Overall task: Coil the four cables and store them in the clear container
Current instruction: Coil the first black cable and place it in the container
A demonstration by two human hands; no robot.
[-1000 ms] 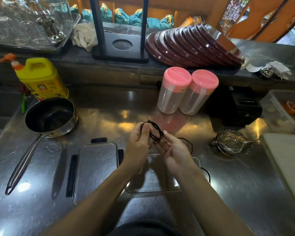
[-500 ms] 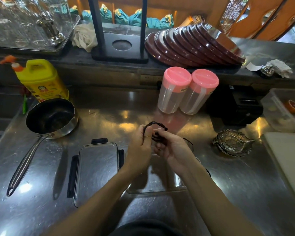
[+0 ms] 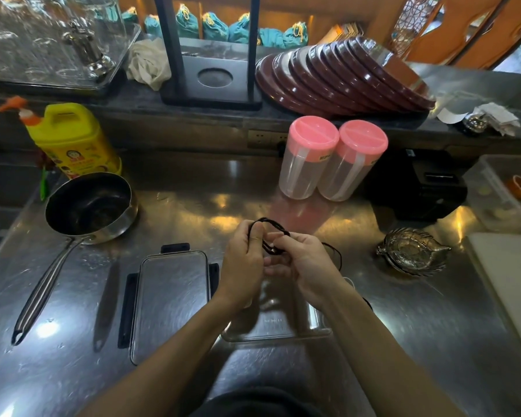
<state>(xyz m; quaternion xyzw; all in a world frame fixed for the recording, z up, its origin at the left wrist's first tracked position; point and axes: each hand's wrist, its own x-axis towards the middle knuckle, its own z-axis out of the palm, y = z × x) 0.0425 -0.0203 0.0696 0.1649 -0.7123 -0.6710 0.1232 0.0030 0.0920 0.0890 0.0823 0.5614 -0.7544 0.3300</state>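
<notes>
Steel counter point(image 3: 403, 341), person standing at its near edge. Bare steel runs between the hands and the back ledge; more bare steel near right, up to the white board point(image 3: 509, 296) along the right edge.

Left side crowded: saucepan point(image 3: 91, 206) with its long handle angled toward the near-left corner, yellow pump bottle point(image 3: 73, 139) behind it. A lid point(image 3: 170, 302) with dark side clips lies flat, just left of the forearms. Two pink-lidded jars point(image 3: 331, 161) stand touching each other at the back, beyond the hands. Silver leaf-shaped dish point(image 3: 412, 251) to the right, well apart from the hands.

Both hands raised over the counter, close together. Left hand point(image 3: 244, 266) has fingers curled, pinching a loop of the black cable point(image 3: 272, 225); the loop arches above the knuckles. Right hand point(image 3: 307, 263) also curled on the same cable, fingers gripping the bundled strands between the two hands. A strand trails off behind the right wrist.

Clear container point(image 3: 277, 323) sits on the counter directly under the hands and wrists, partly hidden by them. A bit of white cable point(image 3: 351, 281) shows just beside the right wrist; cannot tell whether it lies inside the container.

Writing: bottle label carries cartoon faces, text too small to read. Jar labels unreadable.
</notes>
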